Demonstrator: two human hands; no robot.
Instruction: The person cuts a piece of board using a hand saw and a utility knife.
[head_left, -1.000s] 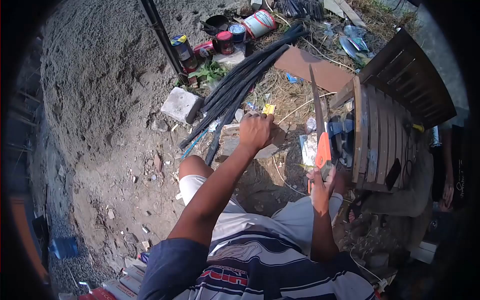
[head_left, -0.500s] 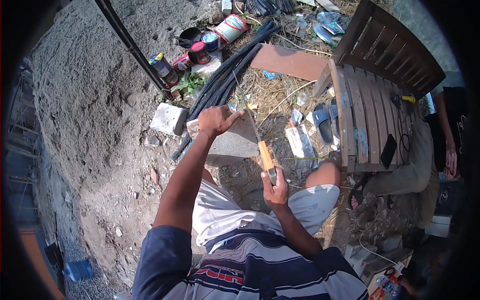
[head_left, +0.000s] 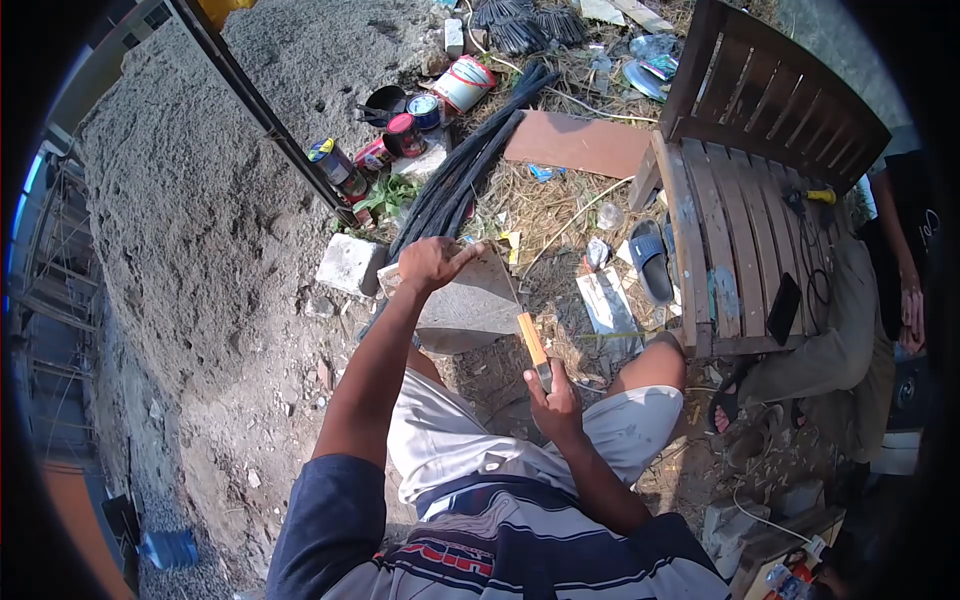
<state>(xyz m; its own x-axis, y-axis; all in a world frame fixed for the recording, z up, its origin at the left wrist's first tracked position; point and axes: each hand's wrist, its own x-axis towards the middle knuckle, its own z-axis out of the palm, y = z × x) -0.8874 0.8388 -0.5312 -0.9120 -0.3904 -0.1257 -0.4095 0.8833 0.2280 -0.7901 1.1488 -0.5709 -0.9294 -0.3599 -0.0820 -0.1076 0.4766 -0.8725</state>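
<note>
My right hand [head_left: 555, 403] is closed around the handle of a handsaw [head_left: 532, 340], orange with a dark grip. Its thin blade [head_left: 510, 288], seen almost edge-on, runs forward along the right side of a grey board or block [head_left: 465, 305] in front of my knees. On the far left edge of that grey piece, my left hand [head_left: 430, 265] presses down with fingers curled over it and the thumb stretched toward the blade. The far end of the blade cannot be made out. What lies under my left fingers is hidden.
A slatted wooden bench [head_left: 740, 240] stands at right, holding a phone [head_left: 784, 305] and a yellow-handled tool [head_left: 820, 196]. Another person sits beside it. Slippers [head_left: 650, 262], a white block [head_left: 350, 264], dark strips [head_left: 455, 170] and paint cans [head_left: 465, 84] lie around. A sand heap [head_left: 230, 190] rises at left.
The saw handle has come slightly back toward me, and the blade's far end no longer shows beyond the grey piece. My left hand stays on it. The whole view has shifted a little.
</note>
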